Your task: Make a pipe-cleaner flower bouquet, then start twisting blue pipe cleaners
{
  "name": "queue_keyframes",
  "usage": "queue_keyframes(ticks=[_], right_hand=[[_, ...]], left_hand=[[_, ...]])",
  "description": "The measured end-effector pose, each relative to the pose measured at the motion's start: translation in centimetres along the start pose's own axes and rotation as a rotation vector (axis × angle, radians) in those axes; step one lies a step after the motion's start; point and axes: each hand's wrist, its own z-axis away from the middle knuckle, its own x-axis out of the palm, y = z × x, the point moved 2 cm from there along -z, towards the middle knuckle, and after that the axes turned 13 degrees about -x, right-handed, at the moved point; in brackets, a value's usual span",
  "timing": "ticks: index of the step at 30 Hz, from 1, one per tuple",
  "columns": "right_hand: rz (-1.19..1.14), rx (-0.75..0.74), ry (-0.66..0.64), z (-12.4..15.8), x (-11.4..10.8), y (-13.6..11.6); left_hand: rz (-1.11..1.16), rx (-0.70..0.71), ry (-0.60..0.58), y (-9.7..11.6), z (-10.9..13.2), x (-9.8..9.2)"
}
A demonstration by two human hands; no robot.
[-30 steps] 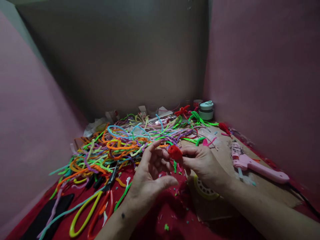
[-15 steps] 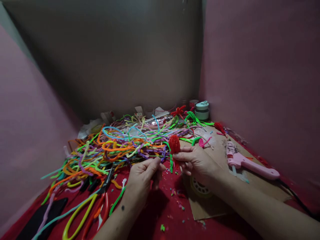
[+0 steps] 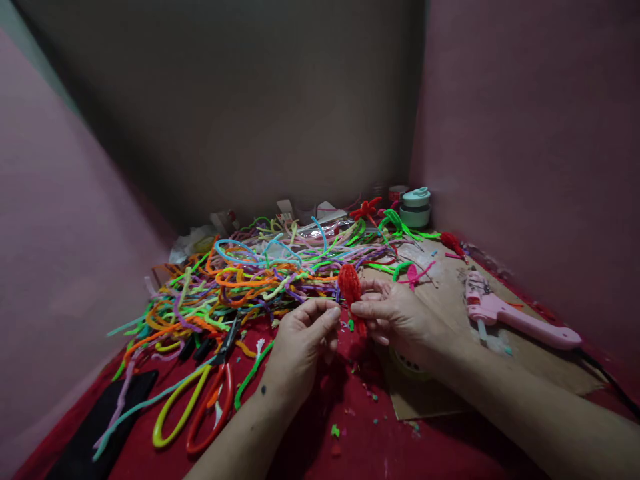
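Between the thumb and fingers of my right hand point(image 3: 387, 310) is a red pipe-cleaner flower head point(image 3: 349, 283), held upright, its fuzzy loops bunched into an oval. Just left of it, my left hand point(image 3: 307, 340) is closed in a pinch, thumb against forefinger. Whatever lies in that pinch is hidden or too small to make out. Both hands are above the red cloth point(image 3: 310, 427), and their fingertips are a short way apart. A small bit of green point(image 3: 351, 325) shows beneath the flower head.
A tangled heap of coloured pipe cleaners point(image 3: 250, 277) spreads behind my hands. Scissors point(image 3: 227, 347) with red and yellow handles lie at left, near a black flat object point(image 3: 107, 427). A pink glue gun point(image 3: 520, 320) rests on cardboard point(image 3: 545, 373) at right. A mint-lidded jar point(image 3: 415, 208) stands behind.
The view has shifted, so the scene sits further right. My right hand has turned the red flower head, and the green strip beside it is now mostly out of sight. My left fingertips are nearer to it.
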Motion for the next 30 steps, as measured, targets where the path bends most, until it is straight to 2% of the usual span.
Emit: queue_keyframes(ticks=[7,24,30], right_hand=[[0.063,0.032,0.027,0.1,0.1,0.7],[0.012,-0.079,0.042,0.4,0.3,1.3],[-0.022,0.031,0.029,0.2,0.5,1.7]], left_hand=[[0.130,-0.030,-0.032,-0.2,-0.2,0.5],[0.126,-0.010,0.057,-0.1,0.1,0.7],[0.109,-0.006,0.085,-0.1,0.0,0.4]])
